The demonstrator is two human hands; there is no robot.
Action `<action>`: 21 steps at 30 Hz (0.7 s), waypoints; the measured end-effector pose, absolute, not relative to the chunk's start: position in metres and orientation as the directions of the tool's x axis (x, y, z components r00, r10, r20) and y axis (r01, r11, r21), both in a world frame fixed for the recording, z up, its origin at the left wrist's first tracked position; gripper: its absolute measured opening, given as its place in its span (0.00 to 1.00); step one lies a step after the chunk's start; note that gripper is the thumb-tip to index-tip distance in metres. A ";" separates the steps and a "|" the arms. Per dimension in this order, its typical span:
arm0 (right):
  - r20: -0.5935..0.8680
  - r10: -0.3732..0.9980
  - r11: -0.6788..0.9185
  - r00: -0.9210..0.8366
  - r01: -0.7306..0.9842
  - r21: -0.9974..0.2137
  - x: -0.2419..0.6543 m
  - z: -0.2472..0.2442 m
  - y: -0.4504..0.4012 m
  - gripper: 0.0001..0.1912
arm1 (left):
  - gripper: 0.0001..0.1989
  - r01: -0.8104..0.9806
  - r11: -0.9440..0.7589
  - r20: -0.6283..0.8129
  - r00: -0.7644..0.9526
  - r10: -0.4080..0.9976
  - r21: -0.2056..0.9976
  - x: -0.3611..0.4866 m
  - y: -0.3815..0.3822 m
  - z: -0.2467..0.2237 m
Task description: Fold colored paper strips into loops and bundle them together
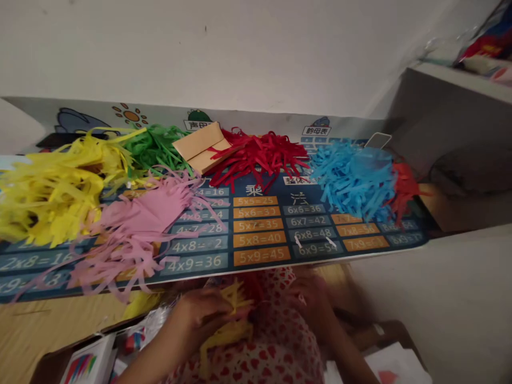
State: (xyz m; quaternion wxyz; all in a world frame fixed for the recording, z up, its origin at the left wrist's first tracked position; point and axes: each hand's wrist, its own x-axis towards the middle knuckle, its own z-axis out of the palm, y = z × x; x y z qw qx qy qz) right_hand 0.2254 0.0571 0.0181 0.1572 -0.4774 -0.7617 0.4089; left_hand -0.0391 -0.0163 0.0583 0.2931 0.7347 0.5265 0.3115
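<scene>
Head view: we counted six colours of fringed paper on the table: yellow bundle, green bundle, pink bundle toward its left edge; red bundle mid far edge; blue bundle, orange-red bundle rightward. Tan envelope touched red. Past the near edge, our left hand pinched yellow strips; right hand curled, grip unclear.

A printed multiplication mat lies against a pale wall, left of a cluttered shelf.
</scene>
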 end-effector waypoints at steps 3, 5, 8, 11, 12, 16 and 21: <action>-0.315 0.812 0.178 -0.491 0.723 -0.667 0.238 -0.008 0.049 0.07 | 0.13 0.669 -0.209 0.042 0.257 0.965 0.713 -0.054 -0.018 0.048; -0.349 0.815 0.142 -0.463 0.743 -0.654 0.243 -0.017 0.042 0.07 | 0.11 0.692 -0.124 -0.027 0.204 0.979 0.711 -0.060 -0.020 0.051; -0.410 0.794 0.062 -0.449 0.731 -0.680 0.244 -0.018 0.035 0.09 | 0.08 0.573 -0.059 -0.132 0.286 0.949 0.817 -0.060 -0.021 0.072; -0.415 0.764 0.027 -0.495 0.666 -0.745 0.237 -0.006 0.031 0.12 | 0.08 0.383 -0.095 -0.086 0.430 0.899 0.919 -0.036 -0.014 0.088; -0.397 0.756 0.014 -0.520 0.620 -0.785 0.237 -0.001 0.031 0.11 | 0.07 0.350 -0.097 -0.070 0.436 0.897 0.932 -0.023 -0.010 0.086; -0.298 0.867 -0.316 -0.399 0.021 -0.948 0.272 0.016 0.041 0.06 | 0.06 0.326 0.145 -0.304 0.516 0.801 0.934 0.025 0.004 0.046; -0.162 0.983 -0.101 0.083 -0.494 -0.864 0.371 0.035 0.078 0.08 | 0.10 0.377 0.191 -0.341 0.385 0.857 0.906 0.034 0.015 -0.006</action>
